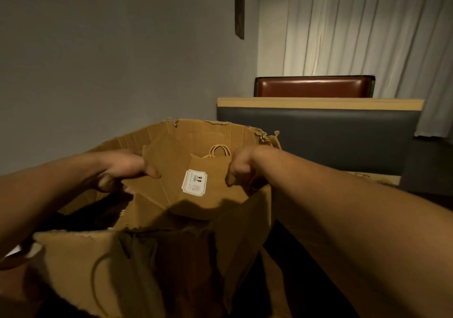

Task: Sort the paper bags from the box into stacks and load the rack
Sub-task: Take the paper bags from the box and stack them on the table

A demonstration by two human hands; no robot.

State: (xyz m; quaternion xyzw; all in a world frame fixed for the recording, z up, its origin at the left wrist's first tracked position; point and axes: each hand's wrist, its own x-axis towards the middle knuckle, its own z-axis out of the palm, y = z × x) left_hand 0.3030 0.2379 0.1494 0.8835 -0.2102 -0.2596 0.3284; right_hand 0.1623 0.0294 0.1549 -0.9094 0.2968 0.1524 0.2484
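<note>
A large torn cardboard box [81,263] stands open below me. Over its opening I hold flat brown paper bags [171,165] with both hands. The front bag [210,190] carries a white label [194,183] printed "9.9", and its twisted paper handles [219,151] stick up behind. My left hand [122,170] grips the left edge of the bags, thumb on top. My right hand [241,168] grips the right edge, fingers curled round it. The inside of the box under the bags is dark and mostly hidden.
A grey wall stands behind the box. At the right is a dark upholstered booth back [318,134] with a wooden top ledge [318,103] and a brown leather seat back [313,86] behind it. White curtains [367,23] hang at the far right.
</note>
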